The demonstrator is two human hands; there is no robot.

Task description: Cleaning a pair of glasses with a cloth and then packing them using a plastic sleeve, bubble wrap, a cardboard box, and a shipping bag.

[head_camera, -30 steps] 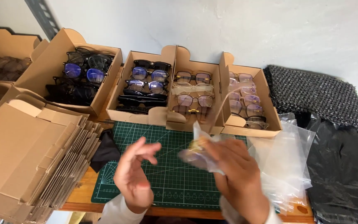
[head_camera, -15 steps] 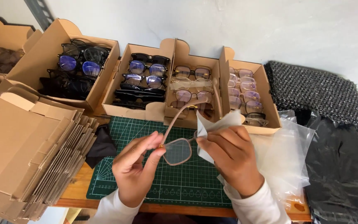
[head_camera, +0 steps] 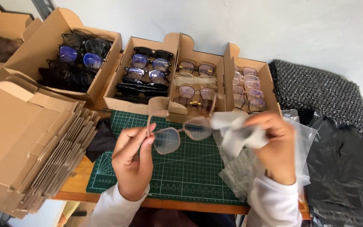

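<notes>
Left hand [head_camera: 132, 162] pinches the glasses [head_camera: 177, 136] by one temple above the mat [head_camera: 190, 176], near its far edge. Right hand [head_camera: 274, 143] grips a cloth [head_camera: 236, 134] against the lens. Risk: hinge strain or a drop, since only one temple is held.

A packing workbench: cardboard boxes [head_camera: 198, 80] of eyeglasses, flat cartons [head_camera: 26, 138], cutting mat [head_camera: 185, 172], plastic bags [head_camera: 303, 138].

My pale beige glasses [head_camera: 177, 134] with clear lenses, whitish-grey cloth [head_camera: 236, 132], green cutting mat [head_camera: 181, 176] with white grid lines, brown cardboard boxes [head_camera: 148, 75], black frames with blue-tinted lenses [head_camera: 148, 63], my white sleeves [head_camera: 274, 206].
</notes>
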